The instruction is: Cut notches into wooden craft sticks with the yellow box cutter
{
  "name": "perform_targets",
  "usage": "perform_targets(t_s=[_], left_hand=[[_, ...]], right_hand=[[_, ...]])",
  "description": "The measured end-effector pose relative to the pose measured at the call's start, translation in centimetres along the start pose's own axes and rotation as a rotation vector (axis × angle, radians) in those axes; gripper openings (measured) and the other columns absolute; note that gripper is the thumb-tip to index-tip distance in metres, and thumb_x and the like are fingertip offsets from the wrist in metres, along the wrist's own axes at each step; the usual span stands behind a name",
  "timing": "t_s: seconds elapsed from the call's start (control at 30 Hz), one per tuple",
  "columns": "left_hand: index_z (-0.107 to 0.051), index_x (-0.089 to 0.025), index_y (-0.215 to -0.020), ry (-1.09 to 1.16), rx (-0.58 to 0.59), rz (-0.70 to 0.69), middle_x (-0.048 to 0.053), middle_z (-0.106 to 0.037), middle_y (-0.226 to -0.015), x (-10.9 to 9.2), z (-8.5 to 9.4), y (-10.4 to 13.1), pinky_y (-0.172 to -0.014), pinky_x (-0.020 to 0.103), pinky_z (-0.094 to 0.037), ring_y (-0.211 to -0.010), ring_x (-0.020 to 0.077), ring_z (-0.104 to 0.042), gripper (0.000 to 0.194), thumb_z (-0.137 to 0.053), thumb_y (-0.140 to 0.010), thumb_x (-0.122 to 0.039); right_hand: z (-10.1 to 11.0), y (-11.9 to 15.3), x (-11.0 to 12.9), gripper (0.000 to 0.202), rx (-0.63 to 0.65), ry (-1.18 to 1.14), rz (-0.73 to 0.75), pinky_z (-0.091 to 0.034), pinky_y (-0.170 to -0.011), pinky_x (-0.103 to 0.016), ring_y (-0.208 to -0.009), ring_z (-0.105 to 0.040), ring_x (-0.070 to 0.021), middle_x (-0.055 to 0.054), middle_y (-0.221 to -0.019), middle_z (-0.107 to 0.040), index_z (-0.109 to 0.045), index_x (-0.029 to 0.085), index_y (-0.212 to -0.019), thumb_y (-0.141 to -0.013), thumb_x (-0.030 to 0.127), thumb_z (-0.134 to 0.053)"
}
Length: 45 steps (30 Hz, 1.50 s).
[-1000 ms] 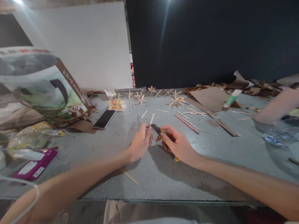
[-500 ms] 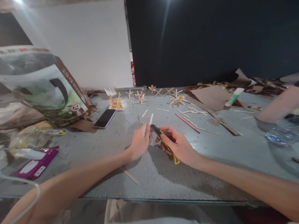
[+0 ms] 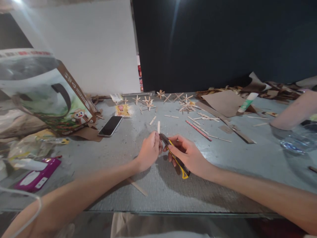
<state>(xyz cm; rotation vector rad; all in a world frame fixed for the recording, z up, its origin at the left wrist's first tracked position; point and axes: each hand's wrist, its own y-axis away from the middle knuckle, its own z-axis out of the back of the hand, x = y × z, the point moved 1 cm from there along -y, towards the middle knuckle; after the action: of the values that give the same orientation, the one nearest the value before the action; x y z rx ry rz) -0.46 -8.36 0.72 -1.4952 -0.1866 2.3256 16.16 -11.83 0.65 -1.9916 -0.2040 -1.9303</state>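
Pinched in my left hand (image 3: 149,150) is a short pale wooden stick (image 3: 158,126), its upper end poking out above the thumb. My right hand (image 3: 189,153) grips a yellow and black utility knife (image 3: 177,158), its front end against the fingers of my left hand beside the stick. The blade itself is too small to make out. Beyond the hands lie several star-shaped pieces made of crossed sticks (image 3: 149,102), some loose sticks (image 3: 207,117) and a red patterned stick (image 3: 198,130). Another stick (image 3: 138,187) lies near my left forearm.
On the grey table (image 3: 119,201) a phone (image 3: 110,126), a purple object (image 3: 38,175) and a large printed bag (image 3: 49,96) are at the left. Toward the right are cardboard (image 3: 223,102), a glue stick (image 3: 248,102) and a clear plastic item (image 3: 298,143).
The stick in my left hand has tilted from leaning right to nearly upright. The knife's handle end has swung slightly down and left, with my right hand turning along with it.
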Motion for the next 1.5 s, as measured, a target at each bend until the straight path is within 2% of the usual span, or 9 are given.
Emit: perform_targets(t_s=[0.3, 0.5, 0.67, 0.87, 1.1, 1.27, 1.4, 1.5], left_hand=[[-0.037, -0.025, -0.073, 0.061, 0.003, -0.012, -0.004, -0.047, -0.057, -0.29, -0.31, 0.34, -0.050, 0.026, -0.038, -0.049, 0.0112, -0.046, 0.048, -0.030, -0.106, -0.059], [-0.044, -0.024, -0.098, 0.197, -0.036, 0.084, -0.008, -0.051, -0.060, -0.01, -0.38, 0.27, -0.048, 0.025, -0.040, -0.046, 0.0117, -0.049, 0.034, -0.038, -0.105, -0.057], [-0.046, -0.023, -0.090, 0.200, -0.059, 0.062, -0.005, -0.057, -0.058, 0.41, -0.07, 0.11, -0.055, 0.027, -0.041, -0.051, 0.0123, -0.054, 0.035, -0.042, -0.104, -0.055], [-0.048, -0.022, -0.094, 0.241, -0.044, 0.057, -0.004, -0.061, -0.059, 0.16, -0.06, 0.00, -0.053, 0.027, -0.041, -0.049, 0.0128, -0.054, 0.036, -0.045, -0.102, -0.057], [-0.046, -0.023, -0.092, 0.239, -0.042, 0.038, -0.003, -0.061, -0.061, -0.10, -0.18, 0.05, -0.057, 0.028, -0.044, -0.055, 0.0147, -0.061, 0.035, -0.045, -0.103, -0.056], [-0.049, -0.023, -0.089, 0.163, -0.040, -0.006, -0.001, -0.065, -0.068, 0.02, 0.01, 0.37, -0.067, 0.030, -0.048, -0.064, 0.0154, -0.063, 0.030, -0.043, -0.105, -0.048], [-0.051, -0.022, -0.090, 0.053, -0.041, -0.049, 0.000, -0.066, -0.072, -0.10, 0.14, 0.65, -0.070, 0.030, -0.047, -0.067, 0.0150, -0.063, 0.027, -0.041, -0.107, -0.040], [-0.051, -0.022, -0.090, 0.057, -0.046, -0.038, 0.000, -0.066, -0.072, -0.11, 0.15, 0.66, -0.070, 0.030, -0.047, -0.067, 0.0151, -0.063, 0.026, -0.041, -0.107, -0.039]], right_hand=[[-0.17, 0.21, 0.42, 0.033, 0.019, -0.008, 0.004, -0.055, -0.052, -0.027, -0.056, -0.063, -0.0119, 0.002, -0.074, -0.067, -0.054, 0.022, -0.097, -0.095, 0.053, -0.067], [-0.10, 0.06, 0.41, 0.032, -0.026, 0.028, 0.027, -0.054, -0.050, -0.026, -0.054, -0.061, -0.0120, 0.002, -0.071, -0.067, -0.056, 0.022, -0.098, -0.094, 0.052, -0.067], [0.19, 0.01, 0.30, 0.031, -0.045, 0.047, -0.004, -0.047, -0.046, -0.024, -0.046, -0.057, -0.0099, 0.004, -0.067, -0.066, -0.056, 0.022, -0.098, -0.095, 0.051, -0.066], [0.18, -0.03, 0.52, 0.035, -0.043, 0.038, -0.018, -0.047, -0.046, -0.024, -0.046, -0.057, -0.0103, 0.004, -0.066, -0.066, -0.056, 0.021, -0.097, -0.092, 0.054, -0.068], [-0.01, -0.03, 0.31, 0.036, -0.052, 0.007, -0.010, -0.051, -0.047, -0.025, -0.053, -0.062, -0.0116, -0.001, -0.080, -0.071, -0.057, 0.022, -0.097, -0.091, 0.055, -0.070], [0.15, 0.03, 0.23, 0.033, -0.060, 0.041, -0.021, -0.045, -0.043, -0.024, -0.043, -0.054, -0.0105, 0.003, -0.064, -0.066, -0.057, 0.022, -0.098, -0.093, 0.053, -0.067], [0.27, -0.02, 0.28, 0.033, -0.078, 0.018, -0.025, -0.045, -0.042, -0.024, -0.044, -0.054, -0.0105, 0.002, -0.067, -0.067, -0.057, 0.022, -0.097, -0.093, 0.053, -0.067], [0.33, -0.07, 0.28, 0.032, -0.079, 0.011, -0.028, -0.044, -0.041, -0.024, -0.044, -0.055, -0.0108, 0.001, -0.068, -0.067, -0.058, 0.022, -0.096, -0.092, 0.052, -0.068]])
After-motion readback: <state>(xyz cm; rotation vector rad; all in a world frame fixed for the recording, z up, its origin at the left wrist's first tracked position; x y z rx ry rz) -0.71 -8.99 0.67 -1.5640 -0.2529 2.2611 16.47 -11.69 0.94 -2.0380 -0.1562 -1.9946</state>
